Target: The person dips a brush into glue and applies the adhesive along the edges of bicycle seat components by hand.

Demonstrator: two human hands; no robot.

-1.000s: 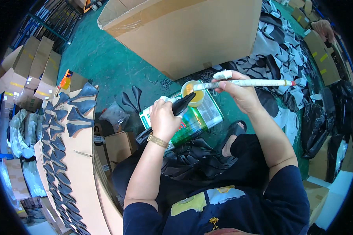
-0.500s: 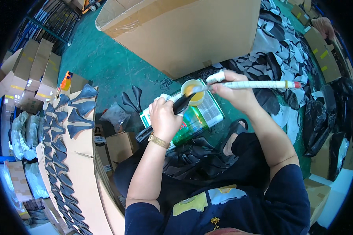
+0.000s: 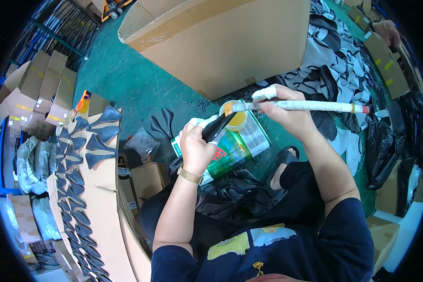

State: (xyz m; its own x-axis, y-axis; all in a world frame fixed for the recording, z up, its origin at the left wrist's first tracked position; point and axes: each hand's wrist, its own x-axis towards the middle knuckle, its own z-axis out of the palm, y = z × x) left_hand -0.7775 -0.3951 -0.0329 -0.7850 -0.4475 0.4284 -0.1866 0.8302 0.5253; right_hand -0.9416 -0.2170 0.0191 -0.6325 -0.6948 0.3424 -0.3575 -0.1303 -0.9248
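My left hand (image 3: 196, 146) is closed around a black bicycle saddle (image 3: 215, 129), its narrow end pointing up and right. White wrapping covers some fingertips on both hands. In my right hand (image 3: 289, 113) is a brush (image 3: 322, 105), its long handle wrapped in white. Its yellowish bristles are at the saddle's narrow end, seemingly touching it. Just behind that end, a white tub (image 3: 238, 123) of yellow liquid rests on a green and white metal can (image 3: 230, 151) lying on its side. Several black saddles (image 3: 235, 191) lie by my legs.
Rows of black saddles (image 3: 101, 151) line a cardboard surface (image 3: 101, 207) on the left. A big cardboard box (image 3: 230, 47) stands ahead. Grey and black cut pieces (image 3: 336, 61) heap at the right. Two saddles (image 3: 161, 125) and a plastic bag (image 3: 144, 144) lie left of the can.
The brush has shifted slightly, and its yellowish bristles now show at the saddle's narrow end. My left hand has turned the saddle a little steeper. The whole view has moved slightly.
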